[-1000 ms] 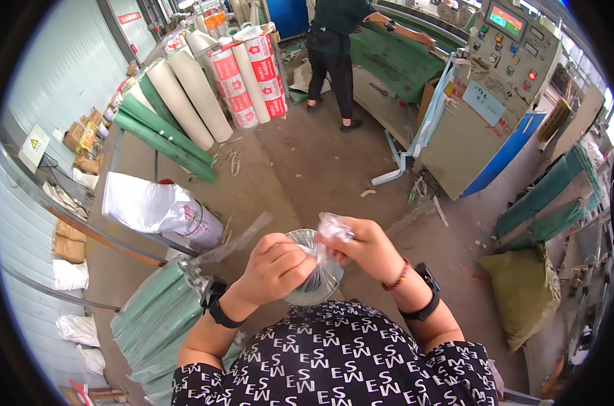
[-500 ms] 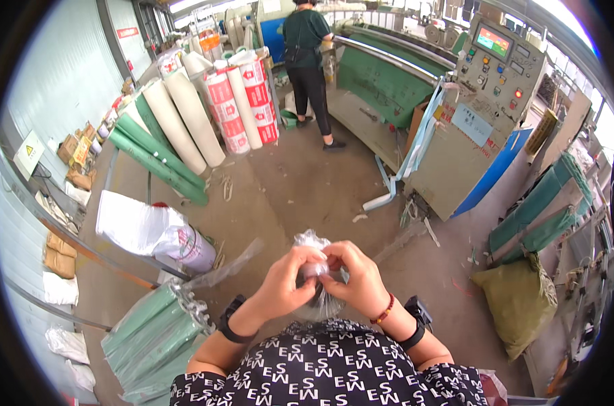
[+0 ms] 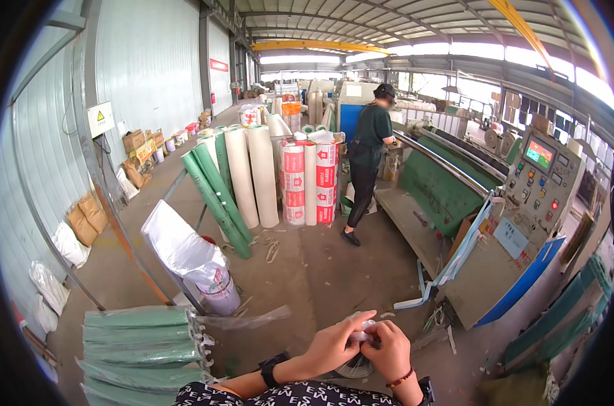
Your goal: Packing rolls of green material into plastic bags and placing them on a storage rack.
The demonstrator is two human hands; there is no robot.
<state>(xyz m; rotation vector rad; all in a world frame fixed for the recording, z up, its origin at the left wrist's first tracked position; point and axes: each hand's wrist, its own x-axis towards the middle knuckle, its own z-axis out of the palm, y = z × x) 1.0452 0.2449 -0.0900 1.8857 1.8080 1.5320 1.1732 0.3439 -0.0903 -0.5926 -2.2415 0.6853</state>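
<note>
My left hand (image 3: 333, 346) and my right hand (image 3: 390, 350) meet low in the view, right of centre. Between their fingertips they pinch a bunched piece of clear plastic film (image 3: 363, 331). The left index finger points out past the film, while the right fingers curl over it. Below the hands, more of the film spreads over something round that the fingers and my clothing mostly hide. Which part each finger grips is too small to tell.
Green film-wrapped rolls (image 3: 141, 342) lie at lower left, beside a bucket (image 3: 220, 291) under a white bag. Tall beige rolls (image 3: 243, 179) and red-and-white rolls (image 3: 293, 186) stand ahead. A person (image 3: 369, 159) works at a green machine (image 3: 439, 179); its control cabinet (image 3: 517, 230) is at right.
The view has tilted up and turned left, so the hands sit lower and further right in it. Both hands stay together on the film. The person ahead has turned their head.
</note>
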